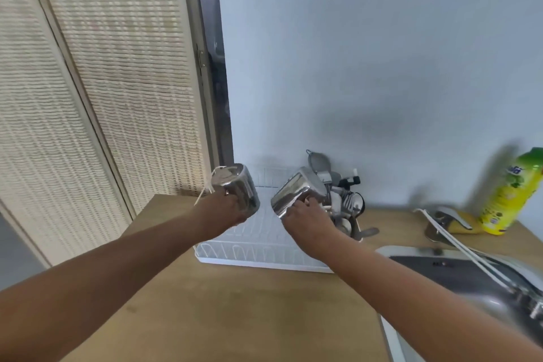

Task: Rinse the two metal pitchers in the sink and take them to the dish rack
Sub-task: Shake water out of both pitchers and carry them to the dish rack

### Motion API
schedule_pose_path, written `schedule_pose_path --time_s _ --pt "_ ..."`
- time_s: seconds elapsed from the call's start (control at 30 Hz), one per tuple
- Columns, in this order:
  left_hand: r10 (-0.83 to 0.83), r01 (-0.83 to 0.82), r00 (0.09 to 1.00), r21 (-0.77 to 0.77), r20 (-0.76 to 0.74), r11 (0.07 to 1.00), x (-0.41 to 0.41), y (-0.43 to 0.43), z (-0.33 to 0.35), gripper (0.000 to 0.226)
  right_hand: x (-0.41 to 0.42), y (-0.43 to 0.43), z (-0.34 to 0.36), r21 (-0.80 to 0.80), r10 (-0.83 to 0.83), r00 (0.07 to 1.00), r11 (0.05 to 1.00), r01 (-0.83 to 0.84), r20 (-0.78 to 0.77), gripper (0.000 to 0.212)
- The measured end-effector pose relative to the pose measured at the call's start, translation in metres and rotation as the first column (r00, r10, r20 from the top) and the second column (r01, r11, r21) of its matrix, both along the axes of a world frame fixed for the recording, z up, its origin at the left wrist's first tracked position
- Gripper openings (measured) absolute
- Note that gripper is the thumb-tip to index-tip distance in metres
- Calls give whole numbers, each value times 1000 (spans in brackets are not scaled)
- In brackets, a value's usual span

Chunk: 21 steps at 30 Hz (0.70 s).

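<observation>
Wooden counter (235, 311), sink (458, 270) at right, white dish rack (258, 250) by wall. Both pitchers held tipped above rack: left hand (224, 209) gripping left pitcher (238, 185), right hand (305, 214) gripping right pitcher (296, 191). Rinsing likely done; setting down remains.

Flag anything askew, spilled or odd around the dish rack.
Nothing spilled or damaged. Both metal pitchers are tilted bottom-up, one in each hand, above the white dish rack, fitting for draining.
</observation>
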<state>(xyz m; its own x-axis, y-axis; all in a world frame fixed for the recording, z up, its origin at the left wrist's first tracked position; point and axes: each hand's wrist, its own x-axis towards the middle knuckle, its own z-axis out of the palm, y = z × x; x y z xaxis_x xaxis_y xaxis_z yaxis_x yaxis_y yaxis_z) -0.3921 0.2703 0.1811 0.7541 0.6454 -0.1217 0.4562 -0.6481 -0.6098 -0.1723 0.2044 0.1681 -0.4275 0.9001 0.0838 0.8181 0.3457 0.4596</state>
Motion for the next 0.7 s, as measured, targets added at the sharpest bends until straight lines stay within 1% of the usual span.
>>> schedule_pose_path --time_s 0.07,0.17,0.23,0.3,0.37,0.43,0.5,0.6,0.67,0.7 --pt "-31 31 997 5 -67 999 -1 4 -4 29 -9 4 -5 -27 -21 997 999 22 70 26" --pt "-94 101 988 49 -125 994 -1 12 -10 27 -15 11 -12 -43 -31 990 998 37 141 23" --pt "-124 131 979 32 -164 991 0 18 -15 25 -18 17 -15 -58 -26 982 998 37 185 21" --pt "-141 143 965 -5 -223 990 1 24 -19 24 -20 23 -19 -83 -7 975 996 26 220 19" --pt "-168 181 942 18 -291 983 2 28 -24 21 -23 28 -25 -121 16 970 993 14 241 19" --pt "-185 213 927 53 -327 976 3 30 -27 19 -24 34 -33 -166 47 963 986 -2 266 18" --pt "-208 239 908 40 -365 970 6 32 -34 20 -23 40 -39 -195 83 957 980 -29 277 17" --pt "-253 289 897 48 -362 956 10 36 -39 19 -17 51 -44 -222 147 956 971 -91 252 18" --pt "-285 314 907 48 -311 948 9 39 -43 18 -13 53 -44 -230 204 954 961 -153 218 18" --pt "-304 326 916 43 -263 944 7 40 -45 18 -11 53 -44 -200 234 949 961 -192 212 16"
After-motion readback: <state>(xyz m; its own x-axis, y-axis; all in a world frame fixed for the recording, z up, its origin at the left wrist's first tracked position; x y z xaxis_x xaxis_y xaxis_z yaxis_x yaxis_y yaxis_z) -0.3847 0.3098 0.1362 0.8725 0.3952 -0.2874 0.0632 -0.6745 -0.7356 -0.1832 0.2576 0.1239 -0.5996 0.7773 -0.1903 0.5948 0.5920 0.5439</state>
